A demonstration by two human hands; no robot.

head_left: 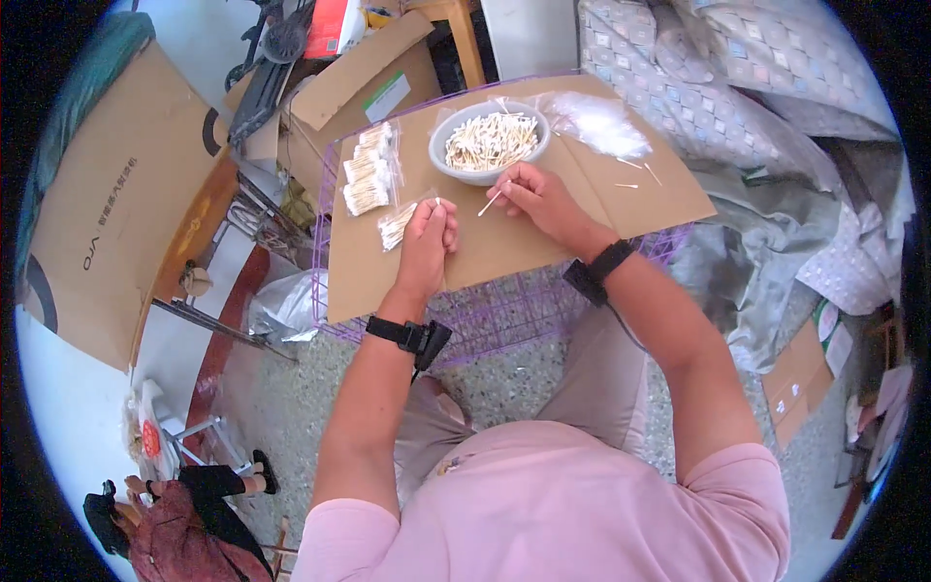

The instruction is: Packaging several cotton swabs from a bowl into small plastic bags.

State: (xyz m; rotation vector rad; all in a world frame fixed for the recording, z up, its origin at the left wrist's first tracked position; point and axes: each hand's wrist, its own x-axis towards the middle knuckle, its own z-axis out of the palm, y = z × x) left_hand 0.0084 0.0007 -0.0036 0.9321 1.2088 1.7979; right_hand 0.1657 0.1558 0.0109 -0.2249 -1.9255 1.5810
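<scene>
A cotton swab (pixel 490 204) hangs from the pinched grip of a right hand (pixel 531 197) just in front of a grey bowl (pixel 469 177), on the side nearer the person, above a cardboard surface (pixel 504 242). The fingertips clasp it near its upper end, which likely leaves most of the stick and its white lower tip clear of the hand. Its long axis runs on a slant: the free tip points away from the bowl, down toward the person and to the left. The bowl's raised wall appears to hold the heaped swabs (pixel 492 139) together, their sticks lying in many directions. Left of the bowl, clear packets (pixel 369 173) gather more into bundles. The left hand (pixel 431 235) is poised front-left of the bowl, beside a smaller packet (pixel 396 227), its fingers curled inward; whether its grip closes on anything cannot be told from this angle. Right of the bowl lie loose swabs (pixel 628 185) and a pile of clear bags (pixel 603 124), apparently placed within the right arm's reach.
</scene>
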